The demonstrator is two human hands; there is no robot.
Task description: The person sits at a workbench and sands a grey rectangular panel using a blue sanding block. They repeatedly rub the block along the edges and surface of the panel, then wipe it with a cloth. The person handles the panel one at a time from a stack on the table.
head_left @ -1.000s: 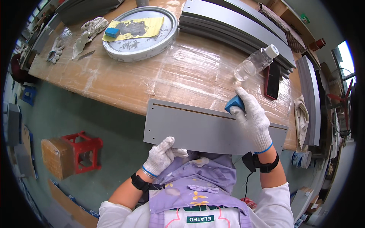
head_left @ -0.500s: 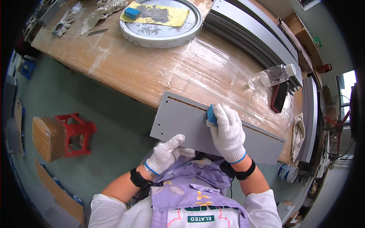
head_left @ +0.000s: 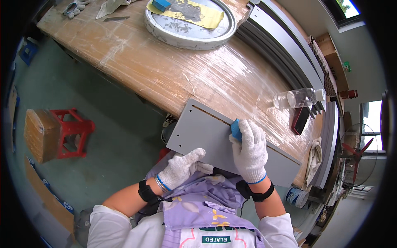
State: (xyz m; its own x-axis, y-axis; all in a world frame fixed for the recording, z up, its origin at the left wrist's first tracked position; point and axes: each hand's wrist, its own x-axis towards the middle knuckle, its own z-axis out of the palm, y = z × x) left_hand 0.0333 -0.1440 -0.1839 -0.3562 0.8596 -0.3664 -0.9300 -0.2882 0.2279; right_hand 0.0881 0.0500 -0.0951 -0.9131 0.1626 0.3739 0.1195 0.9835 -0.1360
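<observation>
A long grey panel (head_left: 211, 142) lies tilted across the near edge of the table, its near side over my lap. A narrow brown groove runs along its far edge, and small dark holes show at its left end. My right hand (head_left: 251, 153), in a white knitted glove, is closed around a blue sponge block (head_left: 236, 130), which rests at the groove. My left hand (head_left: 182, 168), gloved alike, grips the panel's near edge, with a finger along the top face; its other fingers are partly hidden.
Beyond the panel stands a round grey-smeared lid (head_left: 186, 39) bearing yellow sandpaper (head_left: 209, 18) and another blue block (head_left: 161, 5). Grey boards (head_left: 285, 49) are stacked at the far right, near a clear bottle (head_left: 295, 98), a phone (head_left: 301, 120) and a cloth (head_left: 313, 161). A red stool (head_left: 74, 132) stands left.
My view has turned a little, so the table and stool sit differently in the picture. Both hands keep nearly the same places on the panel, and the right still holds the blue block.
</observation>
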